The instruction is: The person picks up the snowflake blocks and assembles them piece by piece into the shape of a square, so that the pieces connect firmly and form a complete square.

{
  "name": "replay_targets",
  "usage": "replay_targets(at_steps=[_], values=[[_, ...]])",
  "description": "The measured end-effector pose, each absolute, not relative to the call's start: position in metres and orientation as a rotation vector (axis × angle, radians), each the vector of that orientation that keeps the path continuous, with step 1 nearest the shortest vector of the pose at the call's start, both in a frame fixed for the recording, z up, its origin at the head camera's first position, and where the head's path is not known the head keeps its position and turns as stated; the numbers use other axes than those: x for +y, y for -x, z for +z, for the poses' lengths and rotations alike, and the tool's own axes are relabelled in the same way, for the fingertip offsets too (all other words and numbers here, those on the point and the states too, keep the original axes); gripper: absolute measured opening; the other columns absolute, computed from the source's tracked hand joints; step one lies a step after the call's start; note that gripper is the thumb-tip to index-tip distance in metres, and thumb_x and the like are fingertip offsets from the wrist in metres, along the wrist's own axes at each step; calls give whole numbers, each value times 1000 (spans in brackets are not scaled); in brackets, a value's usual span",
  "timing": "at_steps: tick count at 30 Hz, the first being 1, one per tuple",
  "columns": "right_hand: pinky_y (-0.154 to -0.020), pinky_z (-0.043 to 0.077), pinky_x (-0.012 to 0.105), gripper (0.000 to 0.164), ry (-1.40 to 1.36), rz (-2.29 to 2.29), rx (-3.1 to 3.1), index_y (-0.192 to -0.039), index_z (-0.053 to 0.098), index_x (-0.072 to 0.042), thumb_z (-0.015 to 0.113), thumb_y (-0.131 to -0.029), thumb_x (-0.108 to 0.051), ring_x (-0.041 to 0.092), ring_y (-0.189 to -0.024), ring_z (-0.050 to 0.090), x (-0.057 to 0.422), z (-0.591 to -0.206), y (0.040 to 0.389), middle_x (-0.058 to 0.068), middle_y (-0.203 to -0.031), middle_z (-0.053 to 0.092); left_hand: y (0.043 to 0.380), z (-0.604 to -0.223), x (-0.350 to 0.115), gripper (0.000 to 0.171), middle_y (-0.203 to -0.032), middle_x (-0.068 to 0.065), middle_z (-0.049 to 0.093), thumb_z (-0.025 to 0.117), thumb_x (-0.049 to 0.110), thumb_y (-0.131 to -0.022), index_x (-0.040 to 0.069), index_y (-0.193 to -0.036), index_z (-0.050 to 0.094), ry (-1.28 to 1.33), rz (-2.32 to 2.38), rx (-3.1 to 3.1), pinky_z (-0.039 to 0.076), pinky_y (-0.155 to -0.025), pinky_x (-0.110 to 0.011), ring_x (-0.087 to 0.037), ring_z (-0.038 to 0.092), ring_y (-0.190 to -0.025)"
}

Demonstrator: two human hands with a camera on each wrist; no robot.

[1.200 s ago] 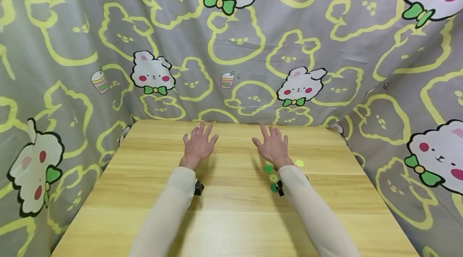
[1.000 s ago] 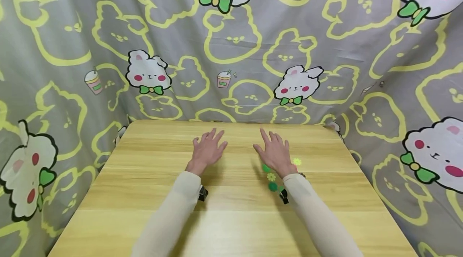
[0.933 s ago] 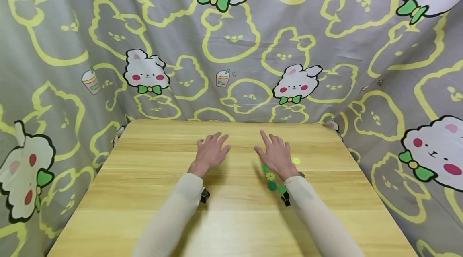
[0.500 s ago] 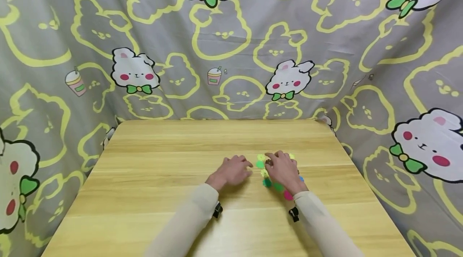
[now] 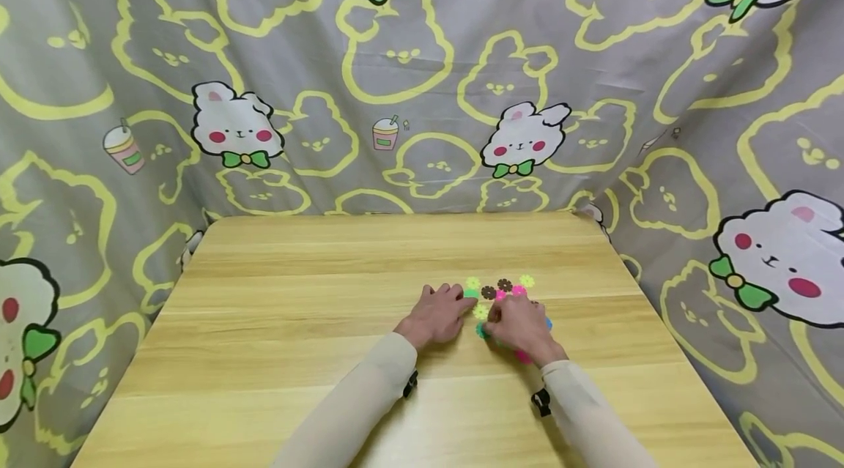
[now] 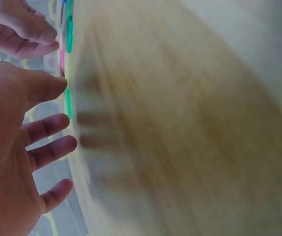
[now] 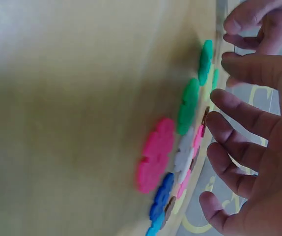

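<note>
The left hand (image 5: 435, 311) is released, its fingers spread and bent a little, and reaches in from the left side of the pieces; its forefinger lies right by the green piece (image 5: 470, 294), though whether they touch I cannot tell; the right hand (image 5: 522, 323) is released too, its fingers loosely curved, and sits over the middle of the group, the thumb close to the dark green piece (image 5: 481, 332); the two hands are near each other, with a yellow piece (image 5: 480, 312) between them.

The pieces lie flat on the counter (image 5: 310, 270), right of its middle, in a loose cluster; most look like small flowers; along the far side are another yellow piece (image 5: 472, 283), two brown pieces (image 5: 505, 285) and a third yellow piece (image 5: 527, 281), with two pink pieces (image 5: 519, 291) just in front; the right wrist view also shows a mid-green piece (image 7: 188, 105) next to the dark green one, then a white piece (image 7: 183, 156), a larger-looking magenta piece (image 7: 155, 155), a blue piece (image 7: 161, 196) and a light blue piece (image 7: 155, 226); the right hand hides some of these from the head view.

Both arms wear pale sleeves (image 5: 359, 395); a patterned curtain (image 5: 290, 50) surrounds the counter's back and sides.
</note>
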State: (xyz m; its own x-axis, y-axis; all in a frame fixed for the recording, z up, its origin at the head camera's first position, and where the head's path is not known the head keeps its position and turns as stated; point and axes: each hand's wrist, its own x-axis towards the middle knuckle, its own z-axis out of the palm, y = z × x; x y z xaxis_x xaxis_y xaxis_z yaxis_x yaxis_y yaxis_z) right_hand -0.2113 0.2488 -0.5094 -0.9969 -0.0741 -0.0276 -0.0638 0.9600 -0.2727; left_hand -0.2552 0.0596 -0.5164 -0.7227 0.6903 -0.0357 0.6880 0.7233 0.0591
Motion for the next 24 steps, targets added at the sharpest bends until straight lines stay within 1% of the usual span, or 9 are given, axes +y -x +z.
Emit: replay_targets(at_steps=[4,7,11,13,16,18,20,22,24], values=[[-76,42,47,26,134,-395,3079,-83,74,-26,79,-73,-50,13,-79,58,244,-512,210,-9,-83,69,259,-518,60,40,-123,3,52,46,30,-99,33,-138,50,-1099,52,2915,38,-85,-41,-17,48,-105],[-73,41,43,29,133,-389,3085,-83,74,-23,82,-70,-48,12,-75,57,242,-513,209,-8,-82,69,261,-520,60,34,-124,3,53,47,33,-99,30,-131,57,-1065,60,2941,39,-87,-43,-17,48,-107],[-71,36,39,27,108,-427,3073,-78,69,-22,85,-69,-42,11,-69,53,241,-512,209,-11,-74,64,264,-523,60,26,-129,6,55,51,39,-98,26,-117,62,-1041,90,2968,41,-91,-45,-16,50,-113],[-71,35,40,27,111,-438,3057,-76,64,-24,84,-70,-40,11,-68,50,241,-511,209,-12,-69,58,265,-524,59,20,-126,9,59,55,39,-96,26,-108,65,-1036,113,2997,42,-91,-44,-15,53,-110],[-75,37,43,28,129,-464,3029,-77,59,-24,84,-71,-37,11,-65,49,240,-510,209,-13,-65,55,266,-525,59,10,-114,11,65,62,35,-94,27,-97,67,-1023,147,3041,42,-88,-42,-13,56,-102],[-77,39,47,27,146,-476,3019,-79,59,-24,83,-72,-34,11,-66,50,240,-509,208,-13,-66,57,266,-524,57,10,-108,8,65,65,29,-92,26,-101,67,-996,215,3043,44,-87,-41,-15,58,-98],[-78,40,48,26,157,-492,3020,-80,60,-25,83,-73,-32,10,-67,52,239,-509,208,-13,-69,61,266,-522,55,17,-105,4,65,67,22,-90,23,-107,67,-954,326,2999,47,-88,-38,-16,60,-97],[-77,40,45,24,170,-512,3025,-81,61,-26,83,-74,-32,9,-68,54,240,-508,208,-13,-72,63,266,-518,52,22,-104,1,66,69,17,-89,19,-111,67,-892,493,2935,51,-86,-34,-17,62,-97],[-74,42,40,21,202,-572,3044,-82,64,-26,83,-75,-31,7,-68,55,240,-506,207,-13,-73,64,265,-511,47,19,-101,0,69,68,14,-88,16,-108,69,-816,672,2869,53,-82,-30,-16,64,-93]])
